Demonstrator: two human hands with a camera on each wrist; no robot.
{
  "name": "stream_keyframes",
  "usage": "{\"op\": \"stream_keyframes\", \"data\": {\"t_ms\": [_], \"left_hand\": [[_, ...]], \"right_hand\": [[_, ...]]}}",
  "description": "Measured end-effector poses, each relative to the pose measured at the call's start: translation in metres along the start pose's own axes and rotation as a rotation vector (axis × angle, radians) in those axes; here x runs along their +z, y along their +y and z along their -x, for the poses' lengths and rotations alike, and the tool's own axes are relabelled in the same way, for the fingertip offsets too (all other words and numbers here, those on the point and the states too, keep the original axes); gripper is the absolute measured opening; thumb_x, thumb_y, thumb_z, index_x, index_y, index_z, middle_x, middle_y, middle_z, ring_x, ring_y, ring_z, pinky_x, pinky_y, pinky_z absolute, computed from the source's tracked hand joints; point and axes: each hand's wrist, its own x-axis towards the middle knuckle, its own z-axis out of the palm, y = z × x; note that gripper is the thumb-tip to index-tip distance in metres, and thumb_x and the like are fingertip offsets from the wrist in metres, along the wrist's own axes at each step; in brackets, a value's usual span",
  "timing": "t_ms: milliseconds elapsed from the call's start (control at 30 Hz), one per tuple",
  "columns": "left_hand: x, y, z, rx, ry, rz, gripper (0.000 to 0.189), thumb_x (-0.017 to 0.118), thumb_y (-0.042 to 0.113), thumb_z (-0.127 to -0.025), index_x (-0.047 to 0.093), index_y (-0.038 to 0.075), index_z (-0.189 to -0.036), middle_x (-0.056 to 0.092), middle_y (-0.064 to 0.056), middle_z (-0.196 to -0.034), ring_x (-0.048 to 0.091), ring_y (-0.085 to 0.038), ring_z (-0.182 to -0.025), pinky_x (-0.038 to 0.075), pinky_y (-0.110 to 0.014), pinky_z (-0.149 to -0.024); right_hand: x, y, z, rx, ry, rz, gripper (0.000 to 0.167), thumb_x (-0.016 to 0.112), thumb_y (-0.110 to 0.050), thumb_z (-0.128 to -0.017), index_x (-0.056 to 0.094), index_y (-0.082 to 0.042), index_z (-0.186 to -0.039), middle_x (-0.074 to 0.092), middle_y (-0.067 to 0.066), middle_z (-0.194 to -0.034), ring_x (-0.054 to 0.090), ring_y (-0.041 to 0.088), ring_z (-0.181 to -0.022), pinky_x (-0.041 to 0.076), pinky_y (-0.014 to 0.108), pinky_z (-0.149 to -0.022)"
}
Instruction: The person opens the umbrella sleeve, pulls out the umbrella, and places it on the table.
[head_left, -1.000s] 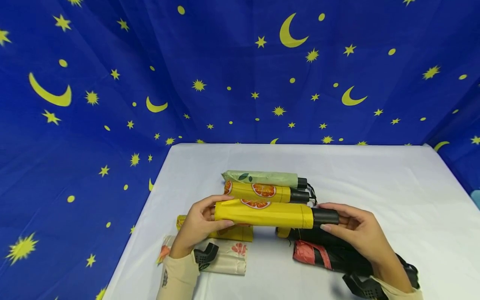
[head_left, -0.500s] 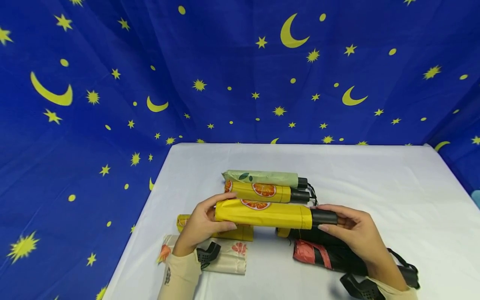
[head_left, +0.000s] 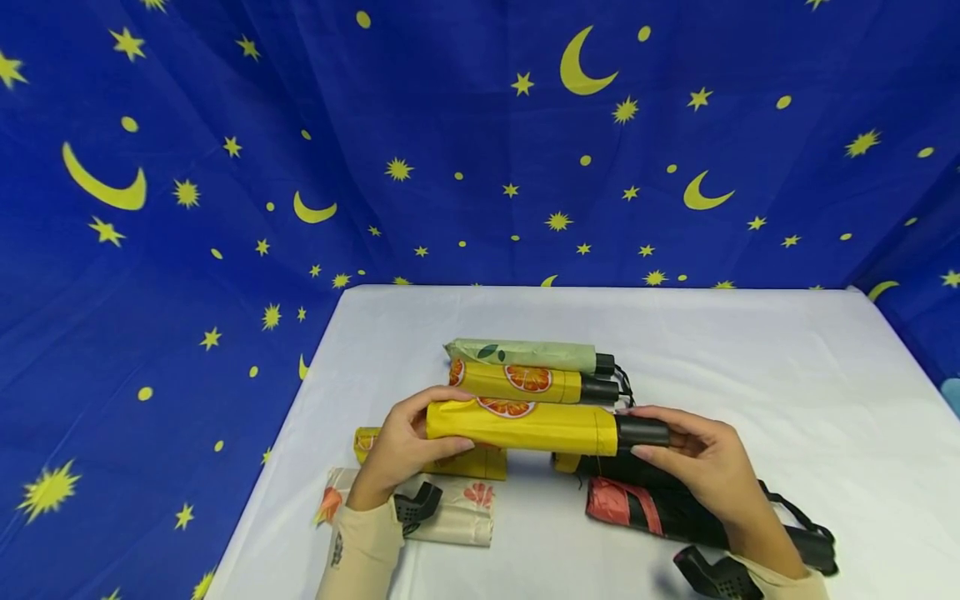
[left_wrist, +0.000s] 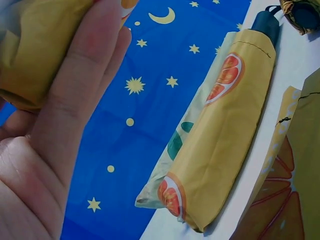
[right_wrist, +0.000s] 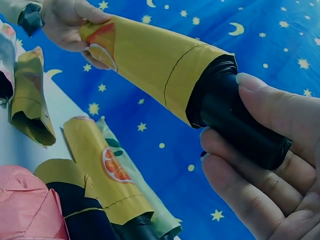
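Held level above the table is a folded umbrella [head_left: 532, 432] in a yellow sleeve with an orange-slice print. My left hand [head_left: 405, 450] grips the sleeve's left end between thumb and fingers. At the other end my right hand [head_left: 708, 467] pinches the black handle [right_wrist: 240, 115], which sticks out of the sleeve in the right wrist view. Behind it lie a similar yellow umbrella [head_left: 525, 383] and a pale green umbrella [head_left: 532, 355]. A yellow sleeve [right_wrist: 32, 100], its near end gaping, lies partly hidden below my left hand.
Near my left wrist lies a cream sleeve [head_left: 457, 521] with a red print. At right, a black umbrella with a yellow end [head_left: 566, 463] and a black-and-red umbrella [head_left: 618, 508] lie under my right arm. A blue star-and-moon cloth [head_left: 480, 108] hangs behind the white table [head_left: 712, 333].
The held umbrella has shifted slightly left, and my right hand has moved left with it. My left hand keeps its grip on the sleeve end. The things on the table stay put.
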Motion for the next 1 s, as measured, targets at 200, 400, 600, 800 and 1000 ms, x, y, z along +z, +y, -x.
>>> {"op": "stream_keyframes", "data": {"t_ms": [200,400,600,800,1000], "left_hand": [[-0.0019,0.0009,-0.0009,0.007,0.003,-0.019,0.048,0.079,-0.001,-0.088,0.062,-0.002,-0.133,0.055,-0.022,-0.134,0.065,-0.027,-0.101,0.061,-0.037,-0.082],[-0.0039,0.0022,-0.0001,0.023,0.005,-0.003,0.049,0.079,-0.002,-0.088,0.061,-0.004,-0.133,0.052,-0.027,-0.139,0.065,-0.028,-0.106,0.060,-0.037,-0.085],[-0.0052,0.0029,0.0018,0.023,0.004,0.001,0.049,0.079,-0.002,-0.088,0.061,-0.005,-0.133,0.054,-0.024,-0.139,0.064,-0.028,-0.108,0.060,-0.037,-0.086],[-0.0048,0.0009,0.0033,0.013,0.004,0.009,0.049,0.078,-0.003,-0.088,0.060,-0.005,-0.134,0.050,-0.028,-0.141,0.065,-0.028,-0.109,0.060,-0.038,-0.087],[-0.0055,0.0012,0.0037,0.016,0.010,0.001,0.050,0.079,-0.003,-0.087,0.061,-0.004,-0.134,0.048,-0.031,-0.142,0.064,-0.029,-0.112,0.060,-0.039,-0.088]], "right_hand": [[-0.0016,-0.0005,-0.0007,-0.002,0.012,0.030,0.045,0.076,0.016,-0.083,0.065,0.009,-0.126,0.072,0.001,-0.121,0.074,0.017,-0.092,0.062,0.031,-0.072],[-0.0020,-0.0021,-0.0007,0.007,0.029,0.034,0.044,0.076,0.015,-0.084,0.066,0.008,-0.126,0.072,0.001,-0.121,0.074,0.016,-0.090,0.062,0.031,-0.070],[-0.0012,-0.0021,0.0007,0.008,0.026,-0.010,0.044,0.075,0.016,-0.083,0.065,0.010,-0.126,0.071,0.002,-0.121,0.074,0.018,-0.092,0.062,0.032,-0.072],[-0.0025,-0.0004,0.0025,0.020,0.028,0.013,0.044,0.076,0.014,-0.084,0.065,0.009,-0.127,0.072,0.001,-0.122,0.074,0.018,-0.091,0.062,0.032,-0.071],[-0.0044,-0.0009,0.0029,0.015,0.029,0.009,0.043,0.075,0.015,-0.085,0.065,0.010,-0.127,0.072,0.001,-0.123,0.075,0.019,-0.092,0.062,0.033,-0.072]]}}
